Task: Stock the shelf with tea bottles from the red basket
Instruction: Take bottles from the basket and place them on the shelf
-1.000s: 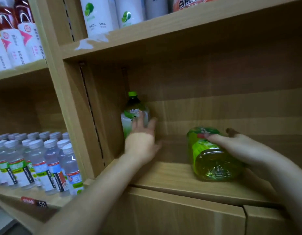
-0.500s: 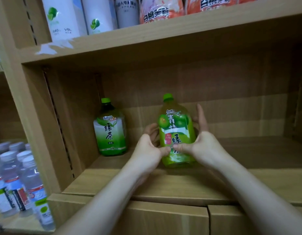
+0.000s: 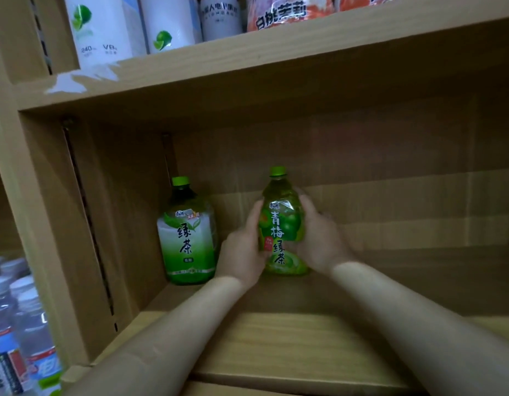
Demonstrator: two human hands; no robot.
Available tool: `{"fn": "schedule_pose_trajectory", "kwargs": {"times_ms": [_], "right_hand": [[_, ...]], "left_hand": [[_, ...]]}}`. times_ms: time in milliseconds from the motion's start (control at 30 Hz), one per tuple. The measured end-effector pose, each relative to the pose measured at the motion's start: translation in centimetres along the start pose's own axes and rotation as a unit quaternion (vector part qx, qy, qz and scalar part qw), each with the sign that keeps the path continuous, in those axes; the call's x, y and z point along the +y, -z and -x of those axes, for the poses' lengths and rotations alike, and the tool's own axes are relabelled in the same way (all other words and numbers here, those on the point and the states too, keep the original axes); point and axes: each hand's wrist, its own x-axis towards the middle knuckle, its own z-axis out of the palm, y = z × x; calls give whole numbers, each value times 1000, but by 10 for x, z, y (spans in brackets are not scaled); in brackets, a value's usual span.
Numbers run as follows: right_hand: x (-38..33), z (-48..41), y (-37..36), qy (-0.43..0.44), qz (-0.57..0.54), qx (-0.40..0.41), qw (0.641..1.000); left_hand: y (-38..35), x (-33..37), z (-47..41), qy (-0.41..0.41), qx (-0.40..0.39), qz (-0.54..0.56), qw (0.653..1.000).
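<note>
Two large green tea bottles stand upright deep in the wooden shelf. The one with the white and green label stands in the back left corner. Just right of it is the plum green tea bottle, bright green with a green cap. My left hand grips its left side and my right hand grips its right side, fingers wrapped round the body. The red basket is out of view.
The shelf runs on to the right of the bottles. The board above carries white lime drink bottles and orange-labelled packs. Several small water bottles fill the lower left bay beyond the upright panel.
One second ago the plum tea bottle lay on its side under my right hand and my left hand touched the corner bottle. Now it stands upright, held in both hands and moved deeper in.
</note>
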Motion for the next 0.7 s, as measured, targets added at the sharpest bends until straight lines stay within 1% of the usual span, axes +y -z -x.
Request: {"fn": "schedule_pose_trajectory", "kwargs": {"times_ms": [67,133,200,267,300,333,367,400,433,467,500,533,567,633,700], "right_hand": [[4,-10,-8,-6,-4,14,1000],[9,-17,-13,-6,-16,22,1000],[15,-22,-14,-8,-33,3,999],[18,-24,-14,-19,-67,-10,998],[18,-23,-15,-22,-79,-6,997],[15,-21,-15,-20,-68,10,997],[10,-19,-15,1,-27,36,999],[2,-15,-14,41,44,64,996],[-8,-10,-13,100,123,88,983],[-17,-6,-14,156,177,98,967],[-23,-5,-16,186,206,85,957],[-27,-6,-19,180,222,59,956],[-30,-7,-21,155,234,35,959],[-34,-8,-27,112,268,11,957],[-45,-7,-32,140,291,28,946]], "left_hand": [[-6,-7,-6,1,9,-17,1000],[-10,-12,-12,18,3,7,1000],[-12,-18,-17,49,-15,87,995],[-6,-20,-19,91,-39,179,979],[-1,-18,-19,101,-50,187,976],[6,-15,-18,93,-48,161,981],[14,-12,-15,76,-26,103,992],[24,-9,-11,58,10,33,998],[36,-8,-4,48,46,-33,997],[47,-10,2,49,74,-89,992],[59,-13,8,60,89,-134,985],[68,-20,14,78,89,-163,980],[78,-28,19,94,76,-177,977],[90,-42,29,100,35,-194,975],[98,-48,40,81,10,-206,975]]}}
